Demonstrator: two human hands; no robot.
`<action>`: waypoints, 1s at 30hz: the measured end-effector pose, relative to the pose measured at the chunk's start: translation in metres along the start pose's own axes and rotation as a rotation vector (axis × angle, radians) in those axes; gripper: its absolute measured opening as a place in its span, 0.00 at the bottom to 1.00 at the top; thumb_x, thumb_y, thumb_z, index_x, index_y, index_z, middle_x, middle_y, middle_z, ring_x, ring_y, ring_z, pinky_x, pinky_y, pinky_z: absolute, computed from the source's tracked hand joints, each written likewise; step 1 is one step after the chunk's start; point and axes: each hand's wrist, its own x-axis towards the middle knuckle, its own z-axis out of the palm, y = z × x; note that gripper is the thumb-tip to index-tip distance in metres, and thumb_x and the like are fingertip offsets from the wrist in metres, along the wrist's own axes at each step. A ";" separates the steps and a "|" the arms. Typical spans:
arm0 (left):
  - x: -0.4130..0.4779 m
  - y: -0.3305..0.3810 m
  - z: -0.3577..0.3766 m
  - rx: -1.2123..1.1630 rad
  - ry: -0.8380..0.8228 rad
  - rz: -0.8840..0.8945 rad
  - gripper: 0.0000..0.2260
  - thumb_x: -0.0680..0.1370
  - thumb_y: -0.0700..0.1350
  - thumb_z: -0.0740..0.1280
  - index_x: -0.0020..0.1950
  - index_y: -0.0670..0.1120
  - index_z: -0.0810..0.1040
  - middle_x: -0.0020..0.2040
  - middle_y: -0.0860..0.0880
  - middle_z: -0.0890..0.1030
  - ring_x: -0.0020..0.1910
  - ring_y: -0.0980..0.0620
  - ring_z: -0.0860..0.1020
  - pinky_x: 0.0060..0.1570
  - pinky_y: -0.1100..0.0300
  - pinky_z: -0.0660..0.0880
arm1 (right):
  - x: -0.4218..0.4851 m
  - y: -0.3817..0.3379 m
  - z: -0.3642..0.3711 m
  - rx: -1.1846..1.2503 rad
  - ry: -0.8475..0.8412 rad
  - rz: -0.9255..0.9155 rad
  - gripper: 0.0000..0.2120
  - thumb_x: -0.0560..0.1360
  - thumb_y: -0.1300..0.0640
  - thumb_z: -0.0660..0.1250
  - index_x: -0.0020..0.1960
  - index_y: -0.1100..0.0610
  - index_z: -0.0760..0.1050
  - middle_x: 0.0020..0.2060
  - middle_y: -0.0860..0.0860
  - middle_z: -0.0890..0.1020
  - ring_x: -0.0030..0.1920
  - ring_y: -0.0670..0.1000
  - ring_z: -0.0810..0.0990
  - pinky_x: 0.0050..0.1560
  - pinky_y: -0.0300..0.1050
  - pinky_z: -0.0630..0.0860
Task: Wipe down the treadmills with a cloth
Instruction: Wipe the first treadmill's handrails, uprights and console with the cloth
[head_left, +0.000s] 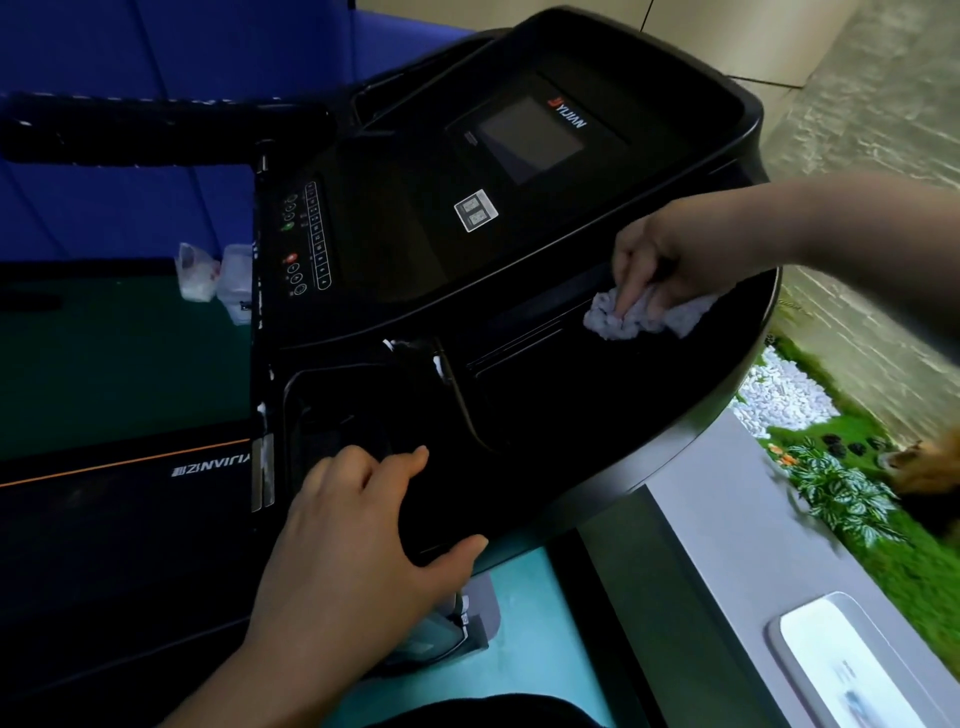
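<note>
Head view: my right hand (657, 260) is clenching the cloth (644, 317), wiping the treadmill (545, 415) below-right of its screen (524, 140); left hand (353, 540) resting, fingers released, farther below. Most wiping probably remaining.

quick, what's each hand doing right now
Left hand: open, resting on the treadmill console.
Right hand: grips the cloth, pressing it onto the treadmill console.

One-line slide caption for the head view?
Right hand presses a crumpled white cloth onto the black treadmill console; left hand rests on its near edge.
</note>
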 end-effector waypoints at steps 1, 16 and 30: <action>0.000 0.000 0.000 -0.001 0.000 0.000 0.39 0.63 0.75 0.60 0.69 0.57 0.70 0.45 0.59 0.67 0.50 0.60 0.64 0.47 0.64 0.65 | 0.003 -0.003 0.004 -0.003 -0.008 -0.020 0.14 0.68 0.59 0.76 0.51 0.47 0.83 0.47 0.39 0.74 0.48 0.44 0.76 0.49 0.24 0.67; 0.001 -0.001 0.003 0.025 0.038 0.003 0.38 0.62 0.75 0.62 0.66 0.57 0.72 0.45 0.59 0.68 0.51 0.58 0.67 0.46 0.63 0.68 | 0.017 0.008 0.009 -0.170 0.130 -0.212 0.20 0.66 0.70 0.72 0.47 0.45 0.84 0.47 0.47 0.75 0.47 0.52 0.78 0.50 0.47 0.76; 0.001 -0.001 0.005 0.056 0.055 0.027 0.37 0.63 0.75 0.61 0.66 0.55 0.73 0.44 0.58 0.68 0.50 0.56 0.69 0.46 0.62 0.70 | 0.005 0.027 -0.019 -0.115 0.071 0.018 0.25 0.70 0.72 0.65 0.33 0.40 0.78 0.46 0.41 0.77 0.43 0.42 0.75 0.45 0.30 0.68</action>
